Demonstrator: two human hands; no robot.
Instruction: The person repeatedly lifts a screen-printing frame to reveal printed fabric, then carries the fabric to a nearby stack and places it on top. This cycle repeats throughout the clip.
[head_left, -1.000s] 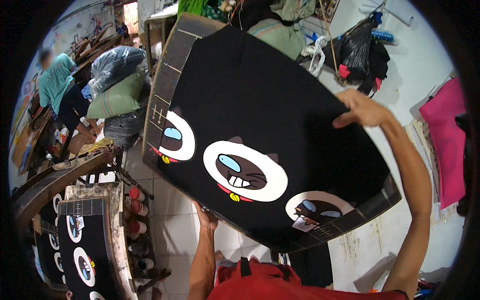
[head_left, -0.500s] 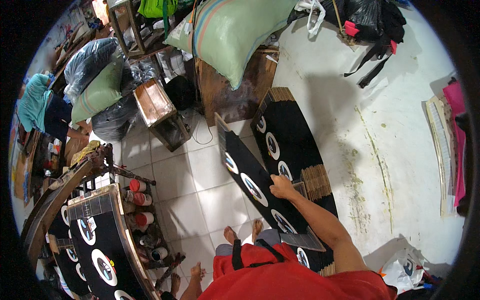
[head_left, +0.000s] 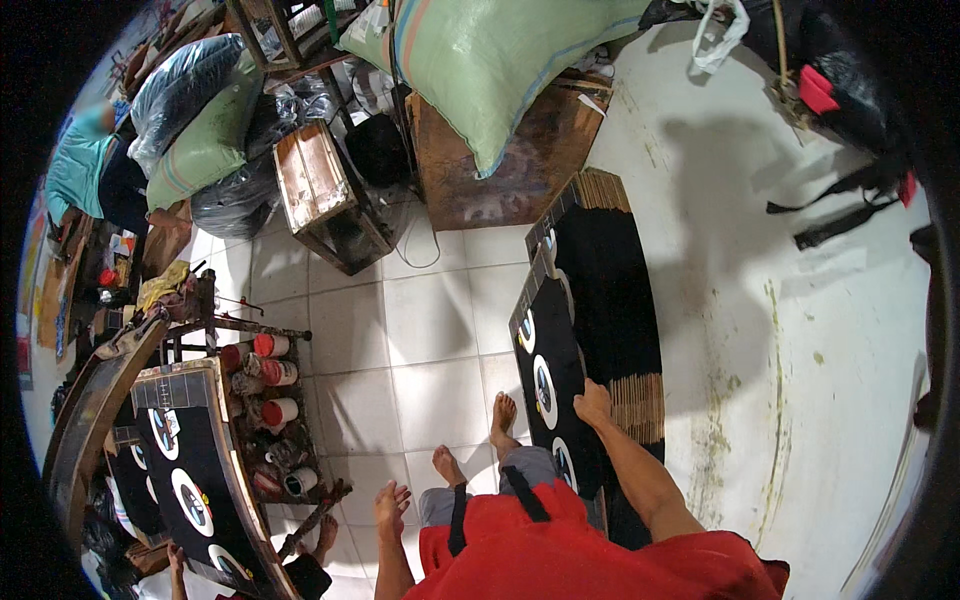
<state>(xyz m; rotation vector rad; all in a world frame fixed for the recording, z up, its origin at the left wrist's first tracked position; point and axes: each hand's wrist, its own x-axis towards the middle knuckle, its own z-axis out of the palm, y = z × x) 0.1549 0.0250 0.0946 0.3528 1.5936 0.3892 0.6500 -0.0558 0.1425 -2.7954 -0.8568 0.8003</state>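
Note:
My right hand (head_left: 593, 403) is closed on the right edge of a long black printed board (head_left: 568, 368), which bears white ovals with cartoon figures. The board stands tilted beside a stack of similar black boards (head_left: 608, 275) with brown layered ends, overlapping its left side. My right thumb and fingertips are partly hidden against the dark surface. Low in the middle, my left hand (head_left: 392, 503) hangs open over the tiled floor, fingers apart and holding nothing. At the lower left, another black printed sheet (head_left: 190, 490) lies on a framed work table.
Paint pots (head_left: 278, 372) crowd a rack beside the left table. A wooden box stool (head_left: 318, 185) and a large green sack (head_left: 490, 75) stand ahead. Two co-workers are near: one in a teal top (head_left: 80, 165), another's arm (head_left: 176, 570) at the lower left.
The board in my right hand has swung right and down against the stack. My left hand has risen farther into view, and my feet have shifted.

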